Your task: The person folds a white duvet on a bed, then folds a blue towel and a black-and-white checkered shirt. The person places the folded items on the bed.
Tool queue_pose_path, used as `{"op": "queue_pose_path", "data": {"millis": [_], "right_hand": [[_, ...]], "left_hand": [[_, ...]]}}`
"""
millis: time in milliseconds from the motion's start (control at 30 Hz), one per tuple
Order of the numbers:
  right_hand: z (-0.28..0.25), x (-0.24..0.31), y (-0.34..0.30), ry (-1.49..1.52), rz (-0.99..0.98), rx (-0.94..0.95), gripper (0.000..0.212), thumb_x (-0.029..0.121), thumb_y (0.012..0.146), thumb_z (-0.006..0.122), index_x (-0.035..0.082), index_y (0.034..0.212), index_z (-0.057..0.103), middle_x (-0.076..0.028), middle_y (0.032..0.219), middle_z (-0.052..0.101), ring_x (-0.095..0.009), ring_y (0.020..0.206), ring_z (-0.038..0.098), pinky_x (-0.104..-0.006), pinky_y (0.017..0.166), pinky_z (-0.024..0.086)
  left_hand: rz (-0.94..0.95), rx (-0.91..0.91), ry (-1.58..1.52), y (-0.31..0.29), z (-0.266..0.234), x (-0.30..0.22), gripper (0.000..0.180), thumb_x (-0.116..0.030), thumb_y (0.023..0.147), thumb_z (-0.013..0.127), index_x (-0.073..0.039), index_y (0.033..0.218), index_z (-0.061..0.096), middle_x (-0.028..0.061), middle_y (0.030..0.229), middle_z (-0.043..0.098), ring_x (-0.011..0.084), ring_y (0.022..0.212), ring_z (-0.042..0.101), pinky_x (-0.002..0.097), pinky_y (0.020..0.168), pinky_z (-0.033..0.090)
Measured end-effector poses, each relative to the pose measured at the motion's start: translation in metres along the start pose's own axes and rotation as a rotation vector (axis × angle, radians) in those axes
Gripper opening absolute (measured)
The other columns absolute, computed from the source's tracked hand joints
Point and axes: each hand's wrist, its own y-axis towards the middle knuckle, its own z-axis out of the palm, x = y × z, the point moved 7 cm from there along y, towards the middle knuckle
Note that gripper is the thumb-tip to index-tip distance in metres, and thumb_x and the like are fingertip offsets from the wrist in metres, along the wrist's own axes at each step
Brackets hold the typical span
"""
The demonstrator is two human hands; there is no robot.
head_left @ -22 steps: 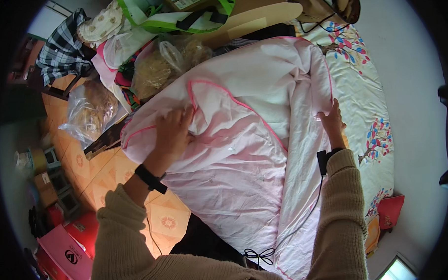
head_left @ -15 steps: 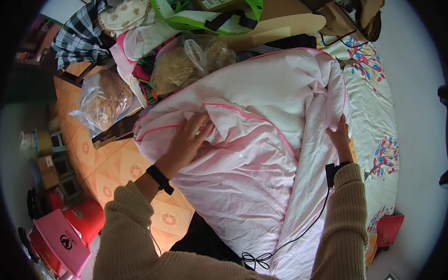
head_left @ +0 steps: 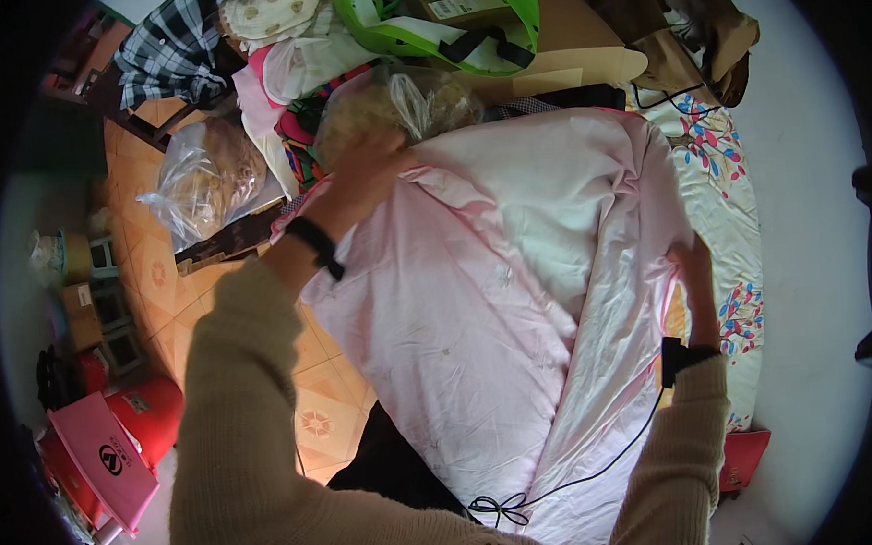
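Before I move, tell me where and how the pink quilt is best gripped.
Take the pink quilt by its pink-trimmed right edge, probably best from the right, where the right hand is. It looks soft and creased, so that edge should bunch easily into a grip.

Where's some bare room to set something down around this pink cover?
Floor tiles show between the pink cover and the red bucket. A strip of floral sheet shows between the cover and the white wall. The far end is crowded: plastic bag, cardboard box, green-and-white bag.
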Motion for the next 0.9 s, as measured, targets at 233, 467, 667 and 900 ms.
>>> {"op": "queue_pose_path", "data": {"millis": [233, 467, 667, 900], "right_hand": [[-0.004, 0.229, -0.125, 1.092, -0.104, 0.293, 0.042, 0.014, 0.072, 0.059, -0.001, 0.111, 0.059, -0.008, 0.094, 0.063, -0.02, 0.085, 0.062, -0.0321, 0.08, 0.05], [0.205, 0.352, -0.214, 1.181, -0.34, 0.69, 0.042, 0.018, 0.087, 0.06, 0.003, 0.123, 0.044, -0.013, 0.103, 0.065, -0.023, 0.096, 0.062, -0.0304, 0.092, 0.045], [0.335, 0.288, -0.291, 0.328, -0.605, 0.502, 0.061, 0.015, 0.081, 0.062, 0.001, 0.135, 0.037, -0.021, 0.126, 0.053, -0.035, 0.116, 0.053, -0.0381, 0.096, 0.043], [0.25, 0.098, -0.352, 0.025, -0.597, 0.327, 0.049, 0.013, 0.083, 0.06, 0.007, 0.129, 0.047, -0.015, 0.121, 0.051, -0.033, 0.112, 0.047, -0.0454, 0.094, 0.036]], "left_hand": [[-0.308, -0.213, -0.051, -0.009, -0.033, -0.022, 0.048, -0.001, 0.067, 0.066, -0.016, 0.113, 0.063, 0.0077, 0.123, 0.052, 0.0316, 0.115, 0.049, 0.0446, 0.092, 0.04], [-0.744, -0.276, -2.152, -0.102, -0.078, -0.021, 0.056, -0.047, 0.1, 0.04, 0.0, 0.131, 0.047, 0.0115, 0.129, 0.055, 0.0224, 0.12, 0.052, 0.0398, 0.105, 0.039], [-1.3, -0.443, -1.916, -0.208, -0.047, 0.011, 0.066, -0.059, 0.098, 0.034, -0.011, 0.142, 0.034, 0.008, 0.136, 0.049, 0.0233, 0.122, 0.049, 0.04, 0.1, 0.041], [-1.229, -0.119, -1.529, -0.196, -0.01, 0.014, 0.052, -0.005, 0.08, 0.073, 0.0, 0.126, 0.051, 0.0074, 0.118, 0.061, 0.0197, 0.107, 0.059, 0.0307, 0.093, 0.047]]}}
